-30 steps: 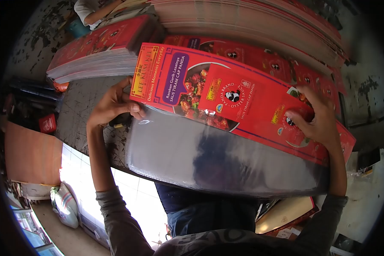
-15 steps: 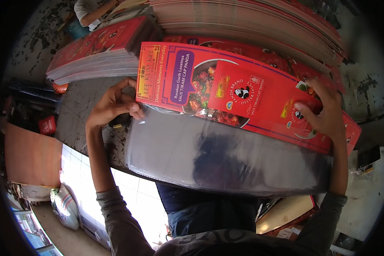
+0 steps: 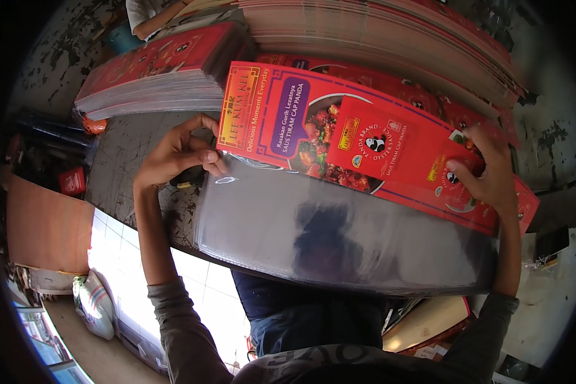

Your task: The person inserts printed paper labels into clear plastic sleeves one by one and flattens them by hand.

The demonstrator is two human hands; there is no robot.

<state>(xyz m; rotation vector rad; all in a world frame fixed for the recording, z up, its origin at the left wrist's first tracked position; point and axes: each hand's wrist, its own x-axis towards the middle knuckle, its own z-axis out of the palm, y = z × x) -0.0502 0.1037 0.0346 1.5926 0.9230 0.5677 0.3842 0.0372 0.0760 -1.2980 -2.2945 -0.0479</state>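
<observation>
A long red printed card (image 3: 326, 137) with a panda logo and food pictures lies tilted over a stack of clear plastic sleeves (image 3: 256, 217). My right hand (image 3: 489, 173) grips the card near its right end, thumb on the printed face and fingers over the far edge. At the lower left corner of the card, my left hand (image 3: 185, 153) is closed, thumb and curled fingers pinching at the edge of clear film. Whether those fingers also hold the card is hard to see. Shiny film shows along the card's near edge.
Behind the card rises a tall stack of printed cards (image 3: 365, 38). Another red stack (image 3: 166, 70) stands at the back left of the worn dark table (image 3: 118, 160). Another person's arm (image 3: 160, 22) shows at the top left. A striped sack (image 3: 96, 307) sits on the floor.
The view has shifted slightly, so the card, left hand and stacks appear a little farther right. Both hands keep nearly the same hold on the card and film.
</observation>
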